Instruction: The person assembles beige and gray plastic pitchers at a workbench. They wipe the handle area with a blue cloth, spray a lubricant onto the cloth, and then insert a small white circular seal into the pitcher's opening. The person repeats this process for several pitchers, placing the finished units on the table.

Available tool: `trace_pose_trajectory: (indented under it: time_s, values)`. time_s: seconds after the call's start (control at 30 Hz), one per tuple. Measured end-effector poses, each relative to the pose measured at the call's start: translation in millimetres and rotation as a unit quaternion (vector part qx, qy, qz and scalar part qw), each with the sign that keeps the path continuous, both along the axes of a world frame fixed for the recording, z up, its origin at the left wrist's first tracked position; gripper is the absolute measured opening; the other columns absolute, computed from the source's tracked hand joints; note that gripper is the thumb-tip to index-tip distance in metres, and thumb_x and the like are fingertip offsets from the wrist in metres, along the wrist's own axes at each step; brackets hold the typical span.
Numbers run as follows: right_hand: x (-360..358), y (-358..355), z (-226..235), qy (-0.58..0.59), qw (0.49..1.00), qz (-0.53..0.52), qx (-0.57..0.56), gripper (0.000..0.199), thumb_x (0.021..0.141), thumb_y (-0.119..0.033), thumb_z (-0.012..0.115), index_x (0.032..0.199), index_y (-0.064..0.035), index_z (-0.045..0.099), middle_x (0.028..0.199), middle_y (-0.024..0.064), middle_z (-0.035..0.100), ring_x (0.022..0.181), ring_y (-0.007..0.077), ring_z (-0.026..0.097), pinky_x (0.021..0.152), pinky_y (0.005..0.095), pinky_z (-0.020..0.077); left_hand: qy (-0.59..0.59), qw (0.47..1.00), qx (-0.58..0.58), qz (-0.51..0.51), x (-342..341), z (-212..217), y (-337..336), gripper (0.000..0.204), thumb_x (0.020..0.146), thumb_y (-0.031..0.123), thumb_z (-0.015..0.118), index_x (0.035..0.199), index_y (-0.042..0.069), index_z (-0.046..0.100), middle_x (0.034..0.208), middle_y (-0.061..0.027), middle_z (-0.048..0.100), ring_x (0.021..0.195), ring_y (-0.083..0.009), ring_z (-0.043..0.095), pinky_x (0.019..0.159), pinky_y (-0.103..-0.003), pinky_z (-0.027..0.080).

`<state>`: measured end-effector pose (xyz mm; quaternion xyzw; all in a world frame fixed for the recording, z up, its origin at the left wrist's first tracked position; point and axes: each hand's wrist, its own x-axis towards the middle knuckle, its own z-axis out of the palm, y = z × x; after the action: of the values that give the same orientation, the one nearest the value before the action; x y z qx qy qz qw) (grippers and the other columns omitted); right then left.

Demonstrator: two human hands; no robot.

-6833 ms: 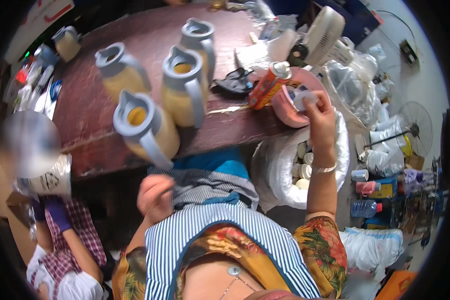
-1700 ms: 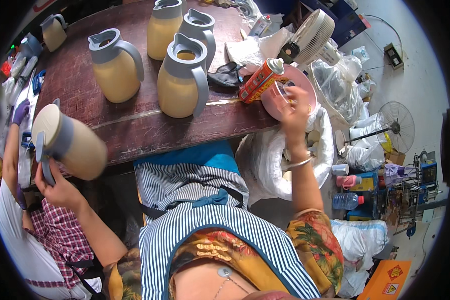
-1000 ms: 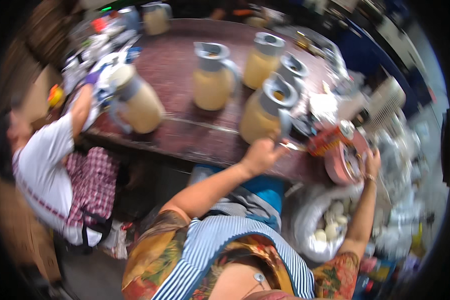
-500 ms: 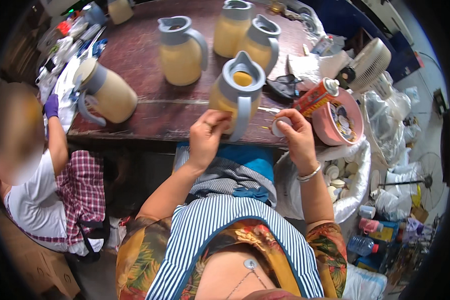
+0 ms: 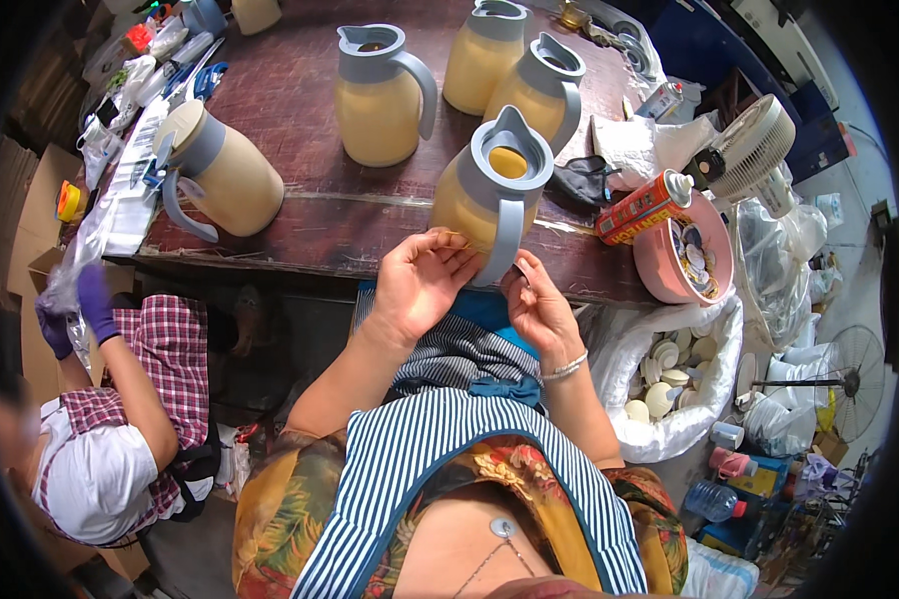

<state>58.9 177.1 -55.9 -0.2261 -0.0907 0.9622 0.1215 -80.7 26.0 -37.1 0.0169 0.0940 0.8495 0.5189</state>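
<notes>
Workshop-type room, cluttered. Big dark red-brown table took up the middle, top scuffed, front edge worn, pale glare on the far right part. Shadow underneath it. Floor was plain grey, darker on the left. Cardboard boxes stood along the left side. Dark blue boxy units sat top right. Wire-cage fan stood far right. Outer corners went black.

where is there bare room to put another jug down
One bare patch of table lies between the lidded jug and the nearest jug to its right; another runs along the front edge from the lidded jug to the left hand. The left edge is crowded with white wrapping, the right end with the red can and pink bucket.
</notes>
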Motion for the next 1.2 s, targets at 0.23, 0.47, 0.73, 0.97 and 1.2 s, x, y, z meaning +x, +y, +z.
trace_pose_trajectory:
  time_s: [0.23,0.47,0.73,0.97,1.2]
  values:
    - [-7.6,1.3,91.9,0.061,0.944,-0.166,0.280,0.017,0.098,-0.009,0.059,0.107,0.0044,0.064,0.102,0.0093,0.063,0.094,0.0114,0.063,0.086,0.0215,0.0568,0.316,0.939,-0.012,0.135,2.0,63.6,17.6,0.025,0.096,-0.003,0.054,0.118,0.003,0.061,0.127,-0.0150,0.062,0.095,-0.0122,0.061,0.086,-0.025,0.053]
    - [-31.5,-5.0,103.9,-0.038,0.712,-0.153,0.685,0.011,0.087,0.003,0.067,0.098,0.0018,0.065,0.108,0.0040,0.056,0.097,0.0084,0.058,0.084,0.0212,0.0480,0.621,0.757,-0.116,0.170,5.4,72.6,17.4,0.055,0.084,0.007,0.074,0.135,0.003,0.055,0.115,-0.0050,0.064,0.097,-0.0081,0.057,0.071,-0.021,0.056]
    - [-54.4,31.5,69.1,0.084,0.479,-0.094,0.869,0.066,0.079,-0.058,0.070,0.121,-0.0087,0.057,0.133,0.0095,0.056,0.136,0.0372,0.038,0.114,0.0472,0.0271,0.921,0.273,-0.208,0.187,-18.8,141.0,-2.1,0.028,0.070,-0.005,0.068,0.093,0.012,0.071,0.086,-0.0035,0.059,0.084,-0.0204,0.062,0.065,-0.032,0.052]
    - [-69.1,6.6,75.2,-0.070,0.341,-0.207,0.914,0.055,0.071,-0.050,0.080,0.100,-0.0096,0.057,0.103,0.0071,0.059,0.110,0.0348,0.050,0.097,0.0460,0.0393,0.747,0.398,-0.342,0.408,-33.7,93.8,36.3,0.035,0.078,0.006,0.071,0.112,0.014,0.066,0.114,-0.0071,0.057,0.105,-0.0251,0.057,0.081,-0.030,0.052]
    - [-33.0,-1.8,65.5,0.010,0.449,-0.365,0.816,0.043,0.087,-0.047,0.066,0.108,-0.0109,0.059,0.111,0.0118,0.062,0.110,0.0347,0.056,0.093,0.0460,0.0477,0.633,0.497,-0.383,0.454,22.4,29.1,21.7,0.032,0.089,0.014,0.073,0.114,0.001,0.059,0.102,-0.0077,0.061,0.092,-0.0168,0.058,0.083,-0.030,0.048]
